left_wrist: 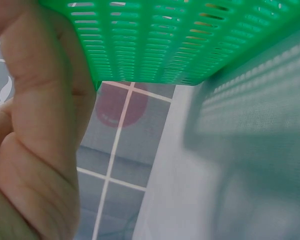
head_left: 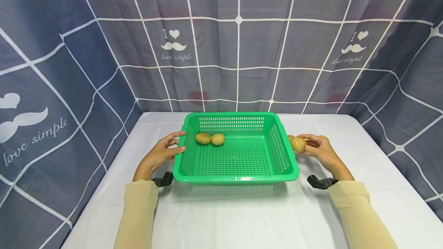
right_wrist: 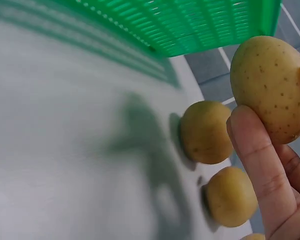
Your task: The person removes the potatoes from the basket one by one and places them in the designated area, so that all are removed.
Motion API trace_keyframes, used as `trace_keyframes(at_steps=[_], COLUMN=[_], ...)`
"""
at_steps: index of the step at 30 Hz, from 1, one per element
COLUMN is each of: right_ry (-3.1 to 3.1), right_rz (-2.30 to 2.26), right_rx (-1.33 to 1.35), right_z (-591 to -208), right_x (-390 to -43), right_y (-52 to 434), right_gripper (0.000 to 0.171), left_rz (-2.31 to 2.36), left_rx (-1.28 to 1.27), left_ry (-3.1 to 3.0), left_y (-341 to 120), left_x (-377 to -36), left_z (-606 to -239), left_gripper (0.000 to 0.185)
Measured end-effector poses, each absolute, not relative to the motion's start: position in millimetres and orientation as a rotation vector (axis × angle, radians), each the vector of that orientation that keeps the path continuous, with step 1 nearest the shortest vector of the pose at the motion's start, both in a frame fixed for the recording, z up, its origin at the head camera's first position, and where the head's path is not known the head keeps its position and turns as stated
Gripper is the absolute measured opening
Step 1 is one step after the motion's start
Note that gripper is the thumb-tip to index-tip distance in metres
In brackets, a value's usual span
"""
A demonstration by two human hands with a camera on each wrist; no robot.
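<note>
A green plastic basket (head_left: 235, 178) with slotted walls stands on the white table. Inside it, near the left wall, two potatoes lie side by side, a left potato (head_left: 203, 138) and a right potato (head_left: 217, 139). My left hand (head_left: 160, 153) grips the basket's left rim, thumb and forefinger tips over the edge. Just outside the right wall, my right hand (head_left: 320, 150) pinches a speckled potato (right_wrist: 270, 87) between thumb and fingers, raised off the table. Beneath and beyond that hand, more potatoes (right_wrist: 207, 132) rest on the tabletop, partly hidden by it in the head view.
White cloth covers the table (head_left: 221, 218). A grey checked curtain (head_left: 221, 49) with white lines hangs along the back and both sides. Black wrist devices sit by each cuff, one at the left (head_left: 163, 180) and one at the right (head_left: 322, 182).
</note>
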State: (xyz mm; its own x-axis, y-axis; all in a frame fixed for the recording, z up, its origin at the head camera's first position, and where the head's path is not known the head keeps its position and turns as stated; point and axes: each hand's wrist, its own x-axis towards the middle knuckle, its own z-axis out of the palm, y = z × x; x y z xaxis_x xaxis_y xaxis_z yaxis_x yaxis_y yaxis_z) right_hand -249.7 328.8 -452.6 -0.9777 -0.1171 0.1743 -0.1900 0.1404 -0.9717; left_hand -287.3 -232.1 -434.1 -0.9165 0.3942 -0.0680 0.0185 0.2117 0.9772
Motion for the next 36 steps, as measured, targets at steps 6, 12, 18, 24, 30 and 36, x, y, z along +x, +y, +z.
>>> trace_keyframes(at_steps=[6,12,18,24,30,36], right_ry=[-2.355,-2.383,-2.315,-2.259,-2.251,-2.283], right_rz=[2.006,1.977,2.132,2.294,2.332,2.288], right_rx=[0.230,0.250,0.292,0.267,0.307,0.286], right_z=[-466,-476,-485,-489,-493,-495], right_x=[-246,-244,-240,-239,-240,-242], right_y=[331,332,336,336,337,339], right_gripper=[0.043,0.045,0.045,0.048,0.047,0.040], left_rz=[1.759,1.752,1.736,1.722,1.712,1.713], left_rx=[0.387,0.391,0.395,0.399,0.383,0.383], left_ry=[2.185,2.192,2.201,2.206,2.220,2.227], left_y=[-231,-230,-231,-231,-234,-236], left_x=[-288,-290,-291,-291,-290,-289], left_z=[-433,-433,-432,-433,-436,-436], left_gripper=[0.070,0.070,0.071,0.071,0.071,0.071])
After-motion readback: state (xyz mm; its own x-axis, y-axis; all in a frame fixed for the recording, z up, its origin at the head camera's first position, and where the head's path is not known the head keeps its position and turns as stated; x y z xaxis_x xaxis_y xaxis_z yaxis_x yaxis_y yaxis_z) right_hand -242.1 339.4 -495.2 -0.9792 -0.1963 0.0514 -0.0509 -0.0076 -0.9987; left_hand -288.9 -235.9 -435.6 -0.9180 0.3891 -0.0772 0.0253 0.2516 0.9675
